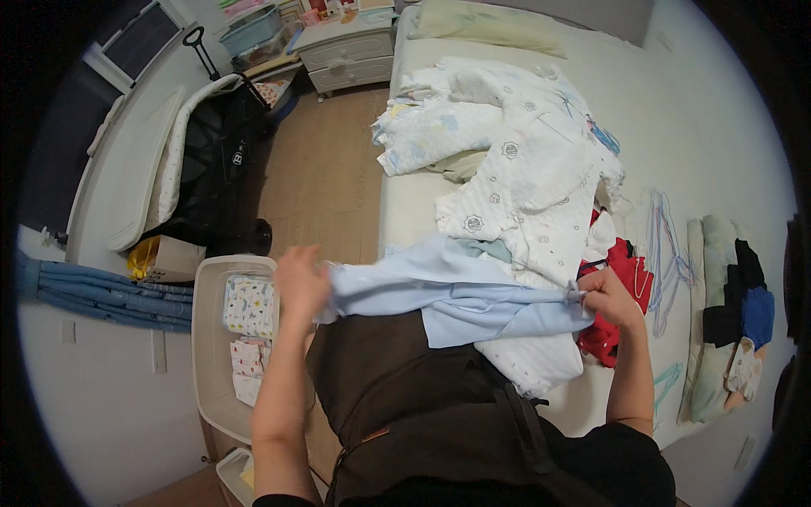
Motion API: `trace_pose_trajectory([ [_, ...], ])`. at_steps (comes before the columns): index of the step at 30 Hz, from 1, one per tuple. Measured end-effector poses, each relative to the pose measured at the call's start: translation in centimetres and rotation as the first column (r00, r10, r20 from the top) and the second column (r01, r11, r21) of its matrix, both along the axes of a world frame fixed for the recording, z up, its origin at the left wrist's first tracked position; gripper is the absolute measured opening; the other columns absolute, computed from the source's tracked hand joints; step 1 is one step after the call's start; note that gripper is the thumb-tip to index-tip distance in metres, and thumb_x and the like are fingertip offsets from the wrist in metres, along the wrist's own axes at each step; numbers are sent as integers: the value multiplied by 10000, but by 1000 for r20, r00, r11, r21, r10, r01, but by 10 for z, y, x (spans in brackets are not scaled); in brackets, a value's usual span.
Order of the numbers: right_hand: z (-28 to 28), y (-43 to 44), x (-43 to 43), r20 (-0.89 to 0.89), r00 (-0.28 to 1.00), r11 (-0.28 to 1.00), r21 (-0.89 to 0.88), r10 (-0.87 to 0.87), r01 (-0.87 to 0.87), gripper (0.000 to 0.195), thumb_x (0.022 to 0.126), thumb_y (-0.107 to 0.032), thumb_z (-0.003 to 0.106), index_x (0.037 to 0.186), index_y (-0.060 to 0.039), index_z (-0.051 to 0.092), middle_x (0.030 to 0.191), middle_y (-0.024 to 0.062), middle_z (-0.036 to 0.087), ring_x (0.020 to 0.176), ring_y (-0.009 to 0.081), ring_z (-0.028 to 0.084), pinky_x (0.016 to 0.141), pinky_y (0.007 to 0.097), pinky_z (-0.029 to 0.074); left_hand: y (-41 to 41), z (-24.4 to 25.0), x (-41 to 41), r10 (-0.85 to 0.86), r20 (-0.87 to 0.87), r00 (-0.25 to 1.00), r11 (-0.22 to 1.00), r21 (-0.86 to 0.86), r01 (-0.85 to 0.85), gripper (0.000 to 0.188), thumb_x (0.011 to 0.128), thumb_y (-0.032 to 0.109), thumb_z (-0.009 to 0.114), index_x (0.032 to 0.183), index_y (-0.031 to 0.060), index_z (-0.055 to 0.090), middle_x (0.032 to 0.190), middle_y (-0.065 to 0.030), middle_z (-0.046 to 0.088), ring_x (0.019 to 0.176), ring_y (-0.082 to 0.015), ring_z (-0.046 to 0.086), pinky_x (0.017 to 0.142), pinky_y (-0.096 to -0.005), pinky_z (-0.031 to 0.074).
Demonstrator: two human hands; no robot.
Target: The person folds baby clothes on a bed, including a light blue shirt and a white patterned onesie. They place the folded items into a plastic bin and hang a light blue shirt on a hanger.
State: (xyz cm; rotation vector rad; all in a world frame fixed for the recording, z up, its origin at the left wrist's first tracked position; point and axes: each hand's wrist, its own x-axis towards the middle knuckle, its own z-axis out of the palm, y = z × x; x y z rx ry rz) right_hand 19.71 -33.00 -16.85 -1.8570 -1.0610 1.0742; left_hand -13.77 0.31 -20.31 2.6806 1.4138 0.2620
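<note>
A light blue cloth garment [456, 295] is stretched sideways in front of my waist. My left hand [303, 284] grips one end of it, above the rim of the beige bin [201, 355]. At the other end my right hand [610, 296] pinches a gathered bit of the fabric. Beyond the garment, white quilted baby clothes with printed motifs [538, 152] lie heaped on the bed. A folded white piece [535, 361] pokes out below the blue cloth. Red clothing [627, 275] lies beside my right hand.
Folded patterned cloths [249, 305] sit in the bin at my left. Clothes hangers [662, 266] and a pillow with small dark and blue clothes [716, 266] are on the right of the bed. A black folding wagon [218, 158] and a white drawer cabinet [347, 57] stand farther off.
</note>
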Motion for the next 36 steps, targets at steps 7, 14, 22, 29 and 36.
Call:
trace_pose_trajectory([
  [7, 22, 23, -36, 287, 957, 975, -197, -40, 99, 293, 709, -213, 550, 531, 18, 530, 456, 111, 468, 439, 211, 463, 475, 338, 380, -93, -65, 100, -581, 104, 807, 763, -275, 585, 517, 696, 174, 639, 1160, 63, 440, 1054, -140, 511, 965, -304, 498, 866, -387, 374],
  [14, -30, 74, -92, 355, 924, 953, 203, 143, -226, 147, 778, -92, 487, 853, 0, 574, 860, 150, 543, 830, 320, 531, 713, 374, 434, -61, -123, 88, -330, 271, 904, 704, -567, 427, 255, 707, 112, 559, 949, 31, 550, 974, -149, 569, 935, -302, 537, 779, -372, 429],
  [22, -112, 141, -148, 137, 987, 866, 499, -81, 2, 206, 786, 13, 439, 975, 24, 521, 932, 142, 555, 876, 299, 542, 793, 329, 425, -74, -61, 96, -67, 489, 870, 908, -332, 256, 192, 710, 154, 579, 870, 55, 614, 836, -176, 614, 804, -317, 587, 682, -378, 461],
  [29, -68, 158, -137, -423, 878, 764, 485, -222, 426, 209, 868, -83, 399, 1025, -9, 517, 930, 121, 569, 874, 255, 550, 762, 315, 428, -143, 6, 111, -372, 616, 694, 923, 164, 349, 346, 750, 125, 541, 1064, -20, 534, 605, -101, 536, 515, -248, 551, 454, -349, 438],
  [36, -34, 181, -124, -415, 898, 796, 488, -148, 357, 206, 866, -89, 403, 1017, -13, 520, 921, 122, 572, 869, 256, 551, 755, 318, 429, -176, 35, 102, -571, 575, 586, 795, 209, 569, 379, 672, 5, 559, 1045, -61, 537, 561, -74, 469, 474, -210, 505, 443, -329, 415],
])
